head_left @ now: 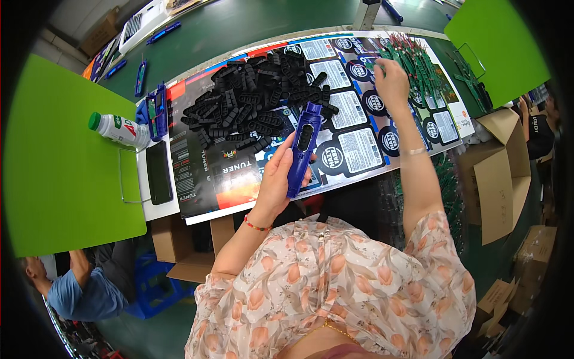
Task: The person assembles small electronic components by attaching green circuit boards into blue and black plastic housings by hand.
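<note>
The green counter (pixel 269 21) stretches away in front of me, with one lime-green panel (pixel 66 167) at my left and another (pixel 499 51) at my right, probably to mark off my place. A big printed sheet (pixel 353 158) lies under everything I work with, likely as a clean, smooth cover. On it the black parts (pixel 248 99) sit heaped left of centre and the green circuit boards (pixel 421 69) lie bunched at the right; I'd say that keeps one kind to each side, both within easy reach.

My right hand (pixel 391 81) is at the near edge of those boards, fingers bent; I cannot tell whether they pinch one. My left hand (pixel 280 173) is wrapped round a blue housing (pixel 302 157) just in front of the black heap, tilted with its slotted face up, I think so the opening stays in sight. Smallest, a black piece (pixel 306 137) shows in that opening.
</note>
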The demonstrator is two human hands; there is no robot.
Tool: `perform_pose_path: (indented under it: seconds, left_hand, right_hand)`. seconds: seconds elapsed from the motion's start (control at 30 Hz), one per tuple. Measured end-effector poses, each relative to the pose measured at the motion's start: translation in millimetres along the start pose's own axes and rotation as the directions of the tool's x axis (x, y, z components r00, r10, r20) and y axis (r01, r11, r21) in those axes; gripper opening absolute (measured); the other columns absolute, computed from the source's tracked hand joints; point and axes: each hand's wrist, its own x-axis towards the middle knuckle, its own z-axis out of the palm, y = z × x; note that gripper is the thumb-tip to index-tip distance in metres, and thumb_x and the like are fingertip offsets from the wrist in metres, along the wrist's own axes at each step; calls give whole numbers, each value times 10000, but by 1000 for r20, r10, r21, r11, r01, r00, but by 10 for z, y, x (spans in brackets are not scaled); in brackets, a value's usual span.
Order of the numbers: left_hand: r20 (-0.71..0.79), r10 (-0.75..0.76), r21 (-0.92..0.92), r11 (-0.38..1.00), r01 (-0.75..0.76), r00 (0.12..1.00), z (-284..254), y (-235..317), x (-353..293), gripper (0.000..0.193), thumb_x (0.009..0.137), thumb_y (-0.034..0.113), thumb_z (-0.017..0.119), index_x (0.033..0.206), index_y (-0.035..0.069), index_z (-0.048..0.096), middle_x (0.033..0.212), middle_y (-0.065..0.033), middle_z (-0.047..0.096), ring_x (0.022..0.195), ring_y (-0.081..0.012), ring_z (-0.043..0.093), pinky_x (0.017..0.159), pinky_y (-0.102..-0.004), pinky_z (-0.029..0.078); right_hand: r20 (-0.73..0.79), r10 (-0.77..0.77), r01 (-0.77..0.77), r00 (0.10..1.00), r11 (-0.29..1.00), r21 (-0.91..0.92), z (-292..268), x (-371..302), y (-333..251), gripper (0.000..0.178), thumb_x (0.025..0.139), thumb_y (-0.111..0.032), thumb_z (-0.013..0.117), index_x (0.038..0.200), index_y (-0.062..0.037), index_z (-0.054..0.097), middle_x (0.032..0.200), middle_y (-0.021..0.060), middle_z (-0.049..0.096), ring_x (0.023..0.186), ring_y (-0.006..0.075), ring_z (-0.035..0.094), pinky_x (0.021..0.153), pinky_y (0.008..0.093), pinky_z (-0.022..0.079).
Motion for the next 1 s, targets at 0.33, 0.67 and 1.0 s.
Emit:
perform_pose_path:
  seconds: [0.33, 0.67, 1.0]
  left_hand:
    - [-10, 10, -84, 996, -11, 1000, -10, 41, -33, 510, 1049, 269, 410, 1510, 86, 293, 1086, -180, 608, 708, -144, 547, 612, -256, 472]
    - [-63, 55, -111, 992, -62, 996, 22, 145, 54, 532, 1028, 272, 467, 1510, 107, 313, 1106, -158, 620, 771, -154, 594, 667, -254, 516]
    - [-49, 37, -82, 996, -41, 998, 61, 157, 36, 513, 1037, 226, 435, 1508, 74, 300, 1067, -131, 615, 780, -169, 605, 678, -284, 525]
  right_hand:
    - [93, -39, 62, 995, 963, -264, -176, 300, -74, 274, 789, -170, 713, 1061, -146, 684, 987, 70, 678, 904, 309, 666, 737, 442, 542]
    - [173, 238, -256, 956, 388, 885, -902, -72, -1124, 332, 873, -103, 720, 1169, 28, 645, 861, 47, 698, 724, 83, 636, 591, 183, 464]
    - [539, 128, -551, 832, 293, 781, -837, -767, -1654, 224, 863, -54, 718, 1065, 20, 655, 850, 59, 699, 735, 74, 661, 577, 169, 494]
